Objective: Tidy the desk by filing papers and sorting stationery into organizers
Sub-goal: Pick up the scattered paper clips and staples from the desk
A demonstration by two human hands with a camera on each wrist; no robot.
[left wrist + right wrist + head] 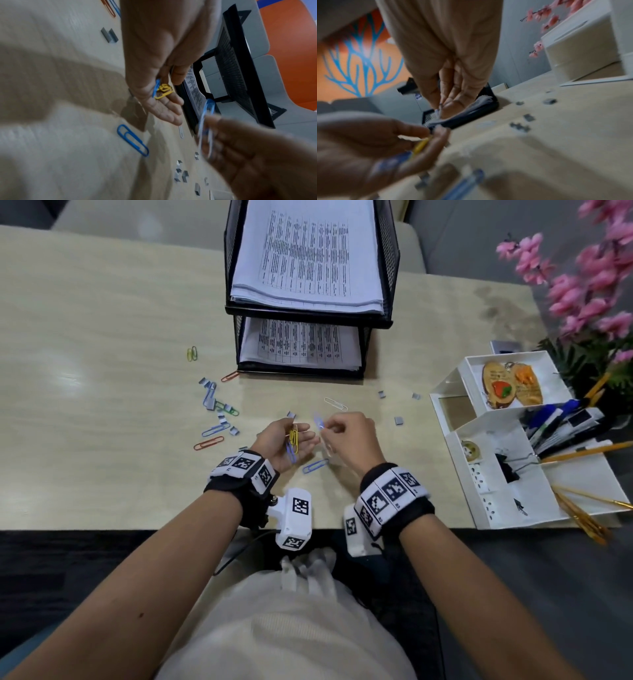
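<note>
My left hand (pixel 291 441) is palm up over the desk, its thumb holding a yellow paper clip (pixel 293 436) and a blue one (pixel 156 87) against the fingers. Just to its right, my right hand (pixel 346 433) pinches another blue paper clip (pixel 318 422) by its fingertips, a short gap from the left palm; the left wrist view shows this clip (pixel 206 121) blurred. A loose blue clip (pixel 315 466) lies on the desk below both hands and a white clip (pixel 335 404) beyond them. The black mesh paper tray (pixel 390 268) holds printed sheets on two levels.
More coloured clips (pixel 212 431) and grey staple blocks (pixel 205 381) are scattered left of my hands, with a few staple blocks (pixel 398 421) to the right. A white desk organizer (pixel 466 474) with pens, pencils and binder clips stands at the right, pink flowers (pixel 589 278) behind it.
</note>
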